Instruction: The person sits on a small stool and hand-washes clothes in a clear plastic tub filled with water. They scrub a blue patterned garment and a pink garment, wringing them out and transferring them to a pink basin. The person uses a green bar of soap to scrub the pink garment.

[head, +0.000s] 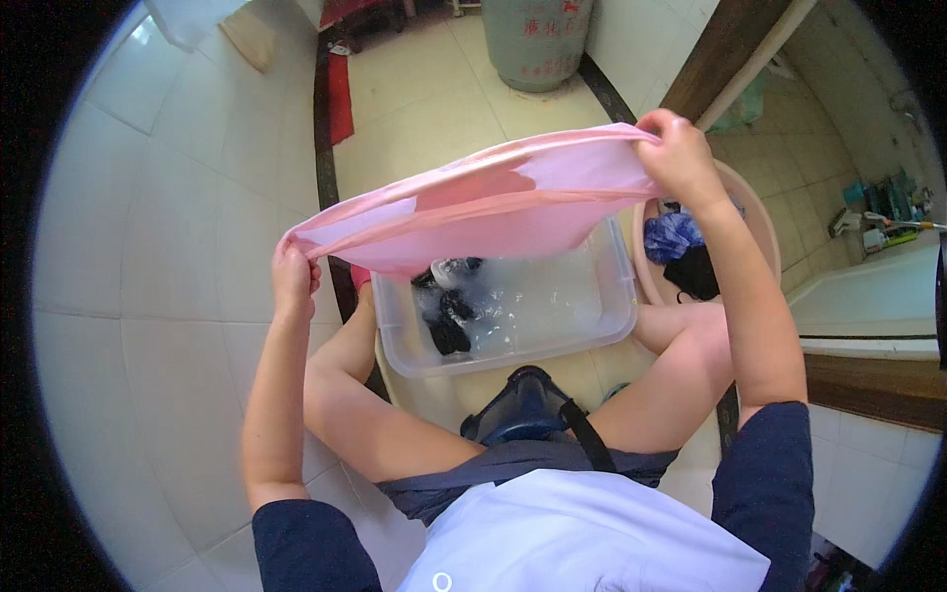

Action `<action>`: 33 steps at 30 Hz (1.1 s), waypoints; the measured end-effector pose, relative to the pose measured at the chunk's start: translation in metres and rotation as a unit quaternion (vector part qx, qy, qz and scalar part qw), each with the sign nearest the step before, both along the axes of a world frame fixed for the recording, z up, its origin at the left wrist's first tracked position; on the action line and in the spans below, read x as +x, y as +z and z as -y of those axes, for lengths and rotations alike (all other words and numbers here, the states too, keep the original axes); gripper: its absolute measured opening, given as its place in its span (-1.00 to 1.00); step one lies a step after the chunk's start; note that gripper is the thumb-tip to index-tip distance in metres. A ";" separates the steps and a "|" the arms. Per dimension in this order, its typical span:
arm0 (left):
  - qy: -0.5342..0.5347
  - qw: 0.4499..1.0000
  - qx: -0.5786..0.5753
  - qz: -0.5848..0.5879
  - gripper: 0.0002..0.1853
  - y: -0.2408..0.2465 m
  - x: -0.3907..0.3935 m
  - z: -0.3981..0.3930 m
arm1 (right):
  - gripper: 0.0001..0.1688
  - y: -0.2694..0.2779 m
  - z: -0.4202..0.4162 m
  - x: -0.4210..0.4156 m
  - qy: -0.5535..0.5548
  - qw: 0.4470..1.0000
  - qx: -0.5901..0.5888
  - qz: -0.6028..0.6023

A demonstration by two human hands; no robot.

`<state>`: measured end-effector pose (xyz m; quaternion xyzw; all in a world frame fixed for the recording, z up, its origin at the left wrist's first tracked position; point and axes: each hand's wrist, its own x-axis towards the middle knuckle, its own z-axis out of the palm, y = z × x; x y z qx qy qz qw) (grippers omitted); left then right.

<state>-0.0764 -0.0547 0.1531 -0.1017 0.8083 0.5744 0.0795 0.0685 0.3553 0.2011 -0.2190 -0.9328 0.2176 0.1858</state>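
Stretched between my hands is a pink cloth garment [473,229], held up over a clear plastic tub [510,362]. My left hand [294,275] grips its left end, and my right hand [681,152] grips the far right end, higher up in the view. The garment sags in the middle and hides the tub's far rim. Cloudy water [533,303] fills part of the tub. Dark wet fabric [447,325] lies in the water at the left, near something whitish that I cannot make out.
A pale pink basin [762,244] right of the tub holds blue fabric [669,237] and black fabric [692,274]. A grey-green gas cylinder [536,44] bearing red writing stands beyond. A tiled wall [170,281] runs along the left. At the right a doorway [729,66] shows cleaning brushes [884,203].
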 end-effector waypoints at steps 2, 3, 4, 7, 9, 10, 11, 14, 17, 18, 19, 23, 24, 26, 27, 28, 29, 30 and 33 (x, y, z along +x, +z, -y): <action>-0.033 0.996 -0.062 -0.059 -0.72 -0.016 -0.007 -0.005 | -0.72 -0.011 0.011 -0.007 -0.028 0.994 0.068 0.084; -0.101 0.968 -0.151 -0.173 -0.72 -0.037 -0.012 -0.009 | -0.72 -0.013 0.014 -0.008 -0.042 0.987 0.089 0.126; -0.166 0.914 -0.237 -0.283 -0.72 -0.063 -0.016 -0.014 | -0.72 -0.033 0.015 -0.010 -0.022 0.988 0.092 0.124; -0.360 0.837 -0.309 -0.274 -0.67 -0.117 0.007 -0.061 | -0.69 -0.169 0.033 -0.002 0.109 0.953 0.116 0.256; -0.462 0.787 -0.342 -0.224 -0.59 -0.153 0.020 -0.102 | -0.51 -0.227 0.058 0.001 0.110 0.906 0.030 0.407; -0.508 0.733 -0.358 -0.276 -0.53 -0.187 0.019 -0.112 | -0.53 -0.280 0.063 0.009 0.079 0.920 -0.026 0.384; -0.549 0.674 -0.376 -0.320 -0.47 -0.224 0.022 -0.114 | -0.51 -0.322 0.080 0.023 0.099 0.909 0.082 0.397; -0.570 0.659 -0.461 -0.168 -0.43 -0.287 0.042 -0.117 | -0.42 -0.386 0.114 0.049 0.166 0.840 0.111 0.505; -0.600 0.576 -0.555 -0.005 -0.43 -0.321 0.043 -0.126 | -0.44 -0.417 0.109 0.059 0.235 0.764 0.012 0.600; -0.586 0.587 -0.559 -0.012 -0.49 -0.335 0.045 -0.112 | -0.47 -0.415 0.109 0.051 0.244 0.716 -0.026 0.654; -0.608 0.549 -0.574 -0.003 -0.53 -0.334 0.039 -0.116 | -0.49 -0.415 0.100 0.043 0.239 0.669 -0.058 0.701; -0.638 0.486 -0.595 -0.058 -0.64 -0.302 0.024 -0.115 | -0.59 -0.404 0.079 0.032 0.177 0.698 -0.118 0.684; -0.627 0.481 -0.600 -0.123 -0.65 -0.297 0.020 -0.099 | -0.60 -0.382 0.075 0.022 0.187 0.719 -0.125 0.657; -0.685 0.500 -0.515 -0.130 -0.65 -0.262 0.005 -0.096 | -0.65 -0.332 0.052 0.011 0.201 0.759 -0.113 0.608; -0.677 0.531 -0.487 -0.152 -0.65 -0.247 -0.001 -0.087 | -0.67 -0.302 0.042 0.007 0.216 0.777 -0.095 0.583; -0.667 0.561 -0.459 -0.172 -0.66 -0.235 -0.007 -0.072 | -0.70 -0.275 0.035 0.005 0.232 0.794 -0.077 0.557; -0.657 0.589 -0.429 -0.192 -0.66 -0.220 -0.012 -0.060 | -0.71 -0.251 0.028 0.003 0.228 0.813 -0.071 0.532; -0.628 0.663 -0.371 -0.169 -0.66 -0.200 -0.019 -0.049 | -0.73 -0.230 0.022 0.000 0.222 0.832 -0.065 0.504; -0.492 0.747 -0.446 -0.031 -0.67 -0.152 -0.041 -0.021 | -0.74 -0.174 0.016 -0.008 0.190 0.875 0.008 0.446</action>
